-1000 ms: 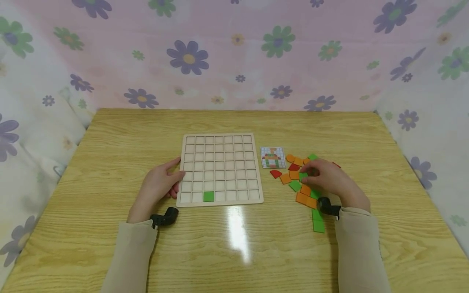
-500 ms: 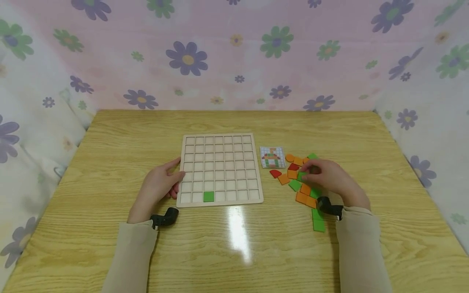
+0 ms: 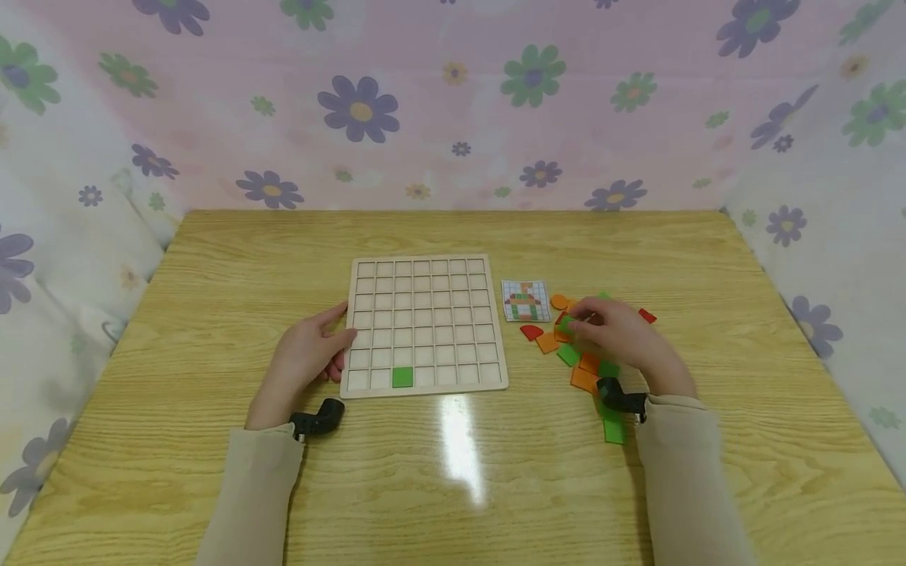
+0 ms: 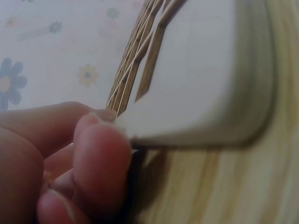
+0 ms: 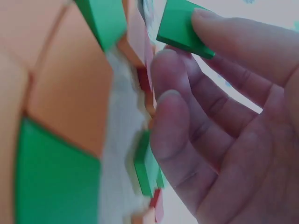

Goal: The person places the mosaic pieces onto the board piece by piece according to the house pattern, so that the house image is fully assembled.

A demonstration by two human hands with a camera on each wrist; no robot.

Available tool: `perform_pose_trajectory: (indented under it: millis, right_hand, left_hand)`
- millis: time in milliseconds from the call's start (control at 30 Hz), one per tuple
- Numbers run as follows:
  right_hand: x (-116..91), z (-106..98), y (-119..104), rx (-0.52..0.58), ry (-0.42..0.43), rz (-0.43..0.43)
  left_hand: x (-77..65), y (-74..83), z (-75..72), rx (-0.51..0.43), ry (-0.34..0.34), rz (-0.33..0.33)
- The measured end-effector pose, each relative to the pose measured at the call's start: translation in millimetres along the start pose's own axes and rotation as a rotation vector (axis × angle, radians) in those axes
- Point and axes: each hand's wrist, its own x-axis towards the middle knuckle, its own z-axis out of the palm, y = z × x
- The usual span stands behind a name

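As right hand point(image 3: 632, 343) pinches tile point(image 5: 179, 27), printed card point(image 3: 525, 301)

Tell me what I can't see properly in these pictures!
Head view: some loose tiles, hidden by the right hand and black wrist camera.
Head view: the exact squares on the pattern card, too small to be sure of.
Left wrist view: the rest of the wooden grid board, cut off by the top edge.
Right wrist view: the nearest green tile's lower end, cut off by the bottom edge.
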Motion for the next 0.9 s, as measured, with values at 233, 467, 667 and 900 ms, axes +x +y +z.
perform_pose_trajectory:
  millis: [233, 467, 667, 900]
  right_hand:
    - [9.5, 14.1, -12.6, 0.150, 0.008, 0.020]
    - [13.6, 24.4, -32.6, 0.230, 0.087, 0.001]
    - [20.1, 43.3, -51.1, 0.266, 0.098, -0.093]
    - [24.6, 59.4, -67.6, 0.428, 0.007, -0.134]
  left_hand:
    - [1.0, -1.3, -0.1, -0.008, 0.003, 0.008]
    - [0.4, -1.8, -0.1, -0.001, 0.001, 0.011]
    - [0.9, -2.7, -1.5, 0.004, 0.003, 0.026]
    - [1.8, -1.7, -1.4, 0.002, -0.002, 0.033]
